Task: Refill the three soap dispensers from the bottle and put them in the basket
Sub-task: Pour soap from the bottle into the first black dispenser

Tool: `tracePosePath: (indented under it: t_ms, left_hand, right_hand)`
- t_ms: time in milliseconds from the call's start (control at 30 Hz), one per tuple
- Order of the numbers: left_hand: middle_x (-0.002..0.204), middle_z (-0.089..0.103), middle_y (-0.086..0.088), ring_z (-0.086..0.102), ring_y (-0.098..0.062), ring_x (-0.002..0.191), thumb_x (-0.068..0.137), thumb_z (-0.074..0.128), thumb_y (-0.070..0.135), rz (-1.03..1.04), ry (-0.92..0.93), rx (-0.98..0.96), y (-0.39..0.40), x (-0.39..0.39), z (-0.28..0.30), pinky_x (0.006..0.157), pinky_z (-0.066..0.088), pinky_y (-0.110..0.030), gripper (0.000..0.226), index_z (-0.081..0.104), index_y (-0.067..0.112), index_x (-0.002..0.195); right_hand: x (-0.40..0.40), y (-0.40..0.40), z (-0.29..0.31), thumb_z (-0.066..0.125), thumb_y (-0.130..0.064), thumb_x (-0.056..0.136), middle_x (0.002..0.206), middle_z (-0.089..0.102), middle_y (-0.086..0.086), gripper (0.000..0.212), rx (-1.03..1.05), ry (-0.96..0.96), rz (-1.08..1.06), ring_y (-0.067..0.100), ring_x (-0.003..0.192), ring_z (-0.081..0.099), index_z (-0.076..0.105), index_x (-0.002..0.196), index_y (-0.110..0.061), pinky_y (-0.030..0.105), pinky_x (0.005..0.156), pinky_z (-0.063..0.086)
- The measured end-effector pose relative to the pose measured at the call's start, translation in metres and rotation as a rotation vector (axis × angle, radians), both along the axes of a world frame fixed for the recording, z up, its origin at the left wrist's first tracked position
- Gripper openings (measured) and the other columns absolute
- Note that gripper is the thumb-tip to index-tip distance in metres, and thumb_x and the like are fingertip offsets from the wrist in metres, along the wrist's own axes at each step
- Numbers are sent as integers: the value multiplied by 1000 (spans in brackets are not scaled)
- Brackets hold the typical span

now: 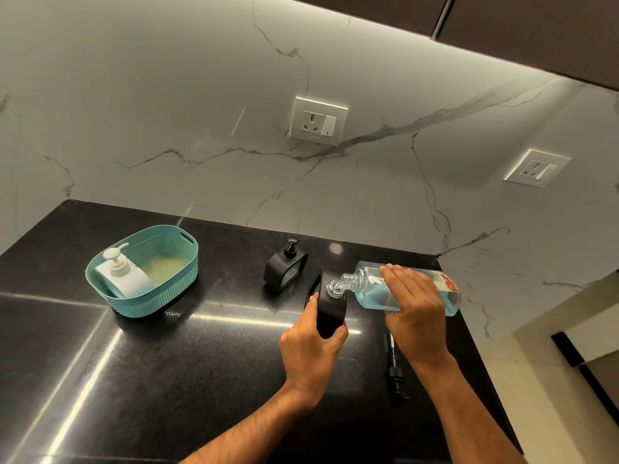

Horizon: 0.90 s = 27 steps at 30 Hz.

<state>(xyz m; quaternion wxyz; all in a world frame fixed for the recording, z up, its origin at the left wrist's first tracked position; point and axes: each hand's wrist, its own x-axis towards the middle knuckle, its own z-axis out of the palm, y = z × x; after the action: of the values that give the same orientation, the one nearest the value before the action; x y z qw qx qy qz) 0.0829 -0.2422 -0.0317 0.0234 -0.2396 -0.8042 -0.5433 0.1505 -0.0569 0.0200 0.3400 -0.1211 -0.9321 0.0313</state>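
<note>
- The right hand (413, 304) wraps round the bottle (408, 289) and tips it on its side, mouth to the left.
- The left hand (310, 349) grips a black dispenser (330, 313) and leans it toward the bottle, so its open neck meets the bottle's mouth.
- To pour well, I think the two mouths should stay touching, and the bottle should tip slowly so no soap runs onto the worktop (201, 363).
- The bottle is clear, with light blue soap inside and a red label near its end.
- The black pump (395, 370) for this dispenser lies on the worktop, just beside the right wrist.
- A second black dispenser (284, 267) stands near, behind the left hand, with its pump on.
- A white dispenser (122, 276) already sits in the blue basket (157, 296), well apart on the left.
</note>
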Motion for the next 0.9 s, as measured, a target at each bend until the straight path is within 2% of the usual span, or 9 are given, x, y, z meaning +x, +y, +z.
tracePosePath:
  t_ms: [100,200,333,533,633,700,767,867,900]
  left_hand:
    - [101,73,11,65,2,81,82,87,31,-8,7,17,-1,-1,0,74,50,-4,60,63,19,136]
    - [97,72,14,66,-1,77,81,86,31,-4,1,39,-1,-3,0,69,58,-15,56,62,25,131]
    - [91,69,16,66,-4,74,81,82,35,1,2,66,0,-5,-1,64,59,-24,50,61,31,126]
    - [96,69,19,68,-2,80,83,76,44,-36,13,99,0,-10,-3,67,60,-22,48,57,36,127]
    - [97,68,21,68,-2,86,86,75,43,-71,-11,132,-1,-14,-6,70,57,-17,46,57,37,127]
    - [101,68,22,68,-3,92,87,73,43,-105,-20,140,-2,-18,-9,74,55,-15,46,56,36,129]
    - [105,67,22,67,-4,97,88,72,41,-153,-35,135,-2,-22,-12,77,55,-17,46,55,36,130]
    - [110,66,22,66,-7,102,89,71,38,-235,-58,107,-2,-30,-15,81,54,-18,46,52,38,131]
    - [111,65,23,65,-8,103,89,72,37,-261,-62,94,-2,-33,-16,81,53,-17,47,51,41,130]
  right_hand:
    - [0,0,-1,95,-12,66,132,69,12,75,-34,-16,-6,30,126,64,66,134,-6,45,107,49]
    - [-1,-1,-1,96,-10,64,130,70,12,76,-67,-21,-15,31,124,65,66,134,-5,49,103,54]
    - [0,-1,-2,96,-4,63,129,69,12,78,-131,-2,-16,30,121,65,65,135,-6,48,98,58]
    - [-3,3,-2,95,-7,66,123,62,4,72,-276,38,8,17,112,62,67,132,-7,29,84,63]
    - [-6,6,-2,95,-13,66,119,63,-1,67,-382,119,-3,2,108,61,68,127,-8,8,84,54]
    - [-8,11,-1,97,-18,63,115,64,-7,65,-459,168,-31,-8,106,59,69,122,-12,3,83,50]
    - [-10,20,0,99,-21,60,110,68,-8,65,-550,200,-46,-6,103,62,70,118,-17,10,81,55]
    - [-15,38,-1,101,-18,56,109,74,-5,70,-715,221,-46,9,98,71,71,119,-18,27,76,63]
    - [-18,45,-1,101,-15,54,109,75,-6,71,-763,228,-31,12,98,72,72,119,-19,29,76,63]
